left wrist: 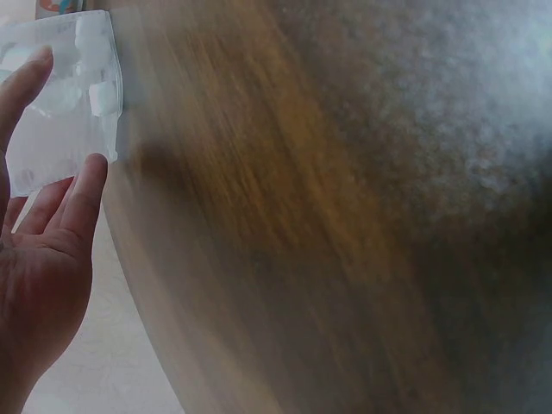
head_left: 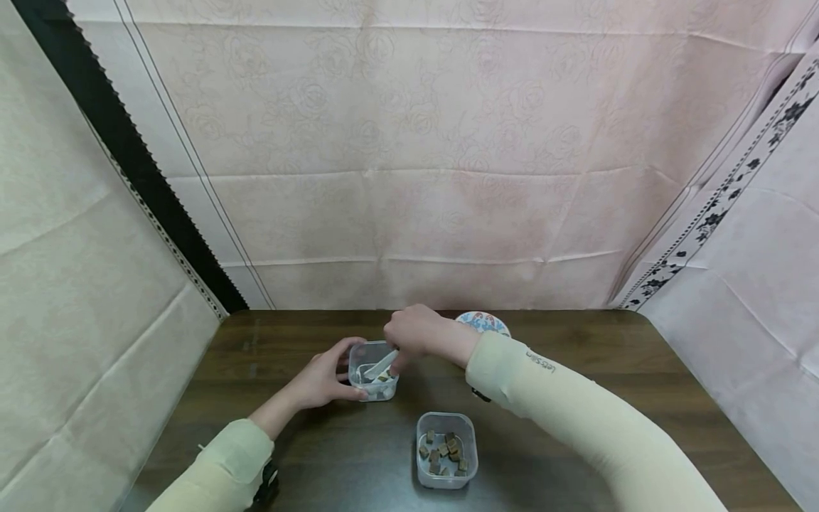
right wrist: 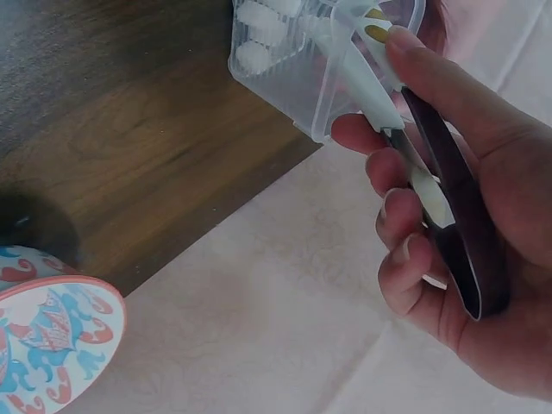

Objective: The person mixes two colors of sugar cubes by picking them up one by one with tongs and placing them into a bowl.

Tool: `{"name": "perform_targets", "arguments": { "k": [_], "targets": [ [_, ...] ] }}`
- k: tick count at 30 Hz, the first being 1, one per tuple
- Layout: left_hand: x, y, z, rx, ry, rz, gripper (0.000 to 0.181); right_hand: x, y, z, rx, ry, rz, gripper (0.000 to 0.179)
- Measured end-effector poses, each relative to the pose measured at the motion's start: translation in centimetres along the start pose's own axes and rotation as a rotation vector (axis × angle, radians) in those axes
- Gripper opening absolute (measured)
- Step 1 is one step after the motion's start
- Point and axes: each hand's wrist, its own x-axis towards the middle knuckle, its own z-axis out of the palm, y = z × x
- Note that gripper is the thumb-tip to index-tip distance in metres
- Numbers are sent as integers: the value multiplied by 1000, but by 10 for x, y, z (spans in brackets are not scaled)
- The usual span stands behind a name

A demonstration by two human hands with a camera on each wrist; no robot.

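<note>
My left hand (head_left: 325, 378) grips the side of a clear plastic container (head_left: 373, 392), thumb at the front and fingers behind. White lumps (right wrist: 255, 53) lie inside it; their kind is unclear. My right hand (head_left: 414, 336) is above the container's right side, holding a pair of tongs (right wrist: 470, 228) with pale tips and a dark bent handle. The tips reach down into the container. A small yellowish piece (right wrist: 376, 33) shows near the tips; whether they pinch it cannot be told. In the left wrist view, the left hand (left wrist: 52, 250) has its fingers against the container wall.
A second clear container (head_left: 446, 481) holding several small brown cubes (head_left: 443, 449) stands nearer the front of the wooden table (head_left: 333, 462). Behind my right forearm is a round, blue-and-red patterned thing (head_left: 484, 321). Pale patterned cloth (head_left: 409, 178) hangs around the table's back and sides.
</note>
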Motion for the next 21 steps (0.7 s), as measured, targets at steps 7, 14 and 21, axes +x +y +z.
{"name": "perform_targets", "arguments": {
  "k": [7, 14, 21],
  "targets": [
    [0, 0, 0, 9, 9, 0, 89, 4, -1, 0, -46, 30, 19, 34],
    [1, 0, 2, 21, 22, -41, 89, 5, 4, 4, -14, 52, 38, 35],
    [2, -1, 1, 8, 16, -48, 89, 2, 4, -7, 23, 21, 34, 40]
  ]
}}
